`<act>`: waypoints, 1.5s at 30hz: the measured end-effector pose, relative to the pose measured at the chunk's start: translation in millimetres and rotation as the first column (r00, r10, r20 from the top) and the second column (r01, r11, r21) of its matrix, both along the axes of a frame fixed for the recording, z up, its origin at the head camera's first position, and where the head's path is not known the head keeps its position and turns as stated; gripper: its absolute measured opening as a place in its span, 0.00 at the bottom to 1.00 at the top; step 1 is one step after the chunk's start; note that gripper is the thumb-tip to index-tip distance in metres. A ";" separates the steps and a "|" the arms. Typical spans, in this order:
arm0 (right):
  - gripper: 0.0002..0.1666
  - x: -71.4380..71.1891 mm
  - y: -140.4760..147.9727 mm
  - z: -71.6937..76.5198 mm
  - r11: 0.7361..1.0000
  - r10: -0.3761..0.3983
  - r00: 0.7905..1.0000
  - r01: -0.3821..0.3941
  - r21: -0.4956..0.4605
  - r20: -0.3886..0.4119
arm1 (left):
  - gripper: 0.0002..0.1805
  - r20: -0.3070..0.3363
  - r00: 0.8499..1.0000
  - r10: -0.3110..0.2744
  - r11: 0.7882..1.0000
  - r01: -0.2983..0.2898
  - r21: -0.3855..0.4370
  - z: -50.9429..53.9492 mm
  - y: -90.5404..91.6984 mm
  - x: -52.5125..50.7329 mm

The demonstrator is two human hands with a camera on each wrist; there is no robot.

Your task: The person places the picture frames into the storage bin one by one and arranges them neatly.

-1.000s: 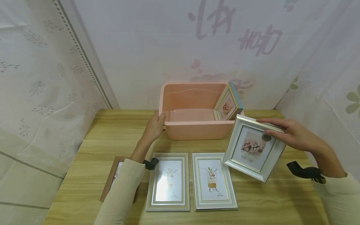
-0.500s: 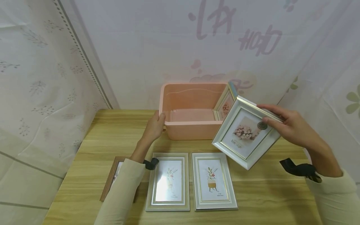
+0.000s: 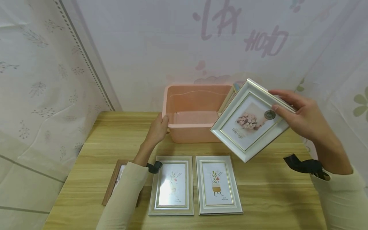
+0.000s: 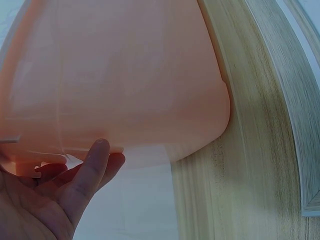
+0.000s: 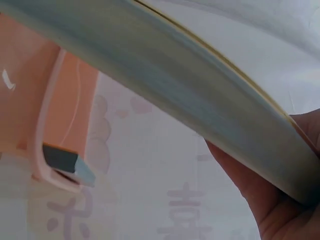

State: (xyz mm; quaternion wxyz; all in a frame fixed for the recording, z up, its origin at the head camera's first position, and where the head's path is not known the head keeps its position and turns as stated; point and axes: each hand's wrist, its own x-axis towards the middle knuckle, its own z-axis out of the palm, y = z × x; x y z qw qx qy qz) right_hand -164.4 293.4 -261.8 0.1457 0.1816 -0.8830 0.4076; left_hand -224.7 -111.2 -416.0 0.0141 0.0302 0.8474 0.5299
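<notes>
In the head view my right hand (image 3: pixel 302 115) grips a white picture frame (image 3: pixel 248 121) by its upper right edge, thumb on the front. The frame is tilted in the air before the right end of a pink plastic bin (image 3: pixel 195 134). My left hand (image 3: pixel 157 129) holds the bin's left rim; in the left wrist view its fingers (image 4: pixel 90 170) curl at that end. Inside the bin's right end leans another picture frame (image 3: pixel 228 99), mostly hidden behind the held one. Its dark corner (image 5: pixel 60 159) shows in the right wrist view.
On the wooden table (image 3: pixel 120 137) lie a beige-silver picture frame (image 3: pixel 152 191) and a white picture frame (image 3: pixel 202 191) side by side. A brown picture frame (image 3: pixel 113 182) is partly under the left sleeve. Printed fabric (image 3: pixel 138 64) hangs behind.
My right hand has raised the white picture frame and moved it left, tilting it further, so it now covers most of the frame in the bin. My left hand stays on the rim.
</notes>
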 end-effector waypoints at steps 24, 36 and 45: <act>0.28 -20.9 -34.7 9.9 0.972 -0.225 0.968 0.216 -0.087 -0.110 | 0.28 -0.005 1.000 0.002 1.000 -0.002 -0.005 -2.6 -0.7 -2.4; 0.30 -41.3 -43.7 6.4 0.930 -0.333 0.942 0.322 -0.178 -0.032 | 0.27 -0.014 1.000 0.015 0.999 -0.016 -0.030 -3.3 -0.6 -1.3; 0.31 -51.2 -51.1 -3.7 0.929 -0.361 0.928 0.348 -0.129 -0.095 | 0.24 -0.003 1.000 0.026 0.999 -0.026 -0.029 -1.3 0.7 -0.5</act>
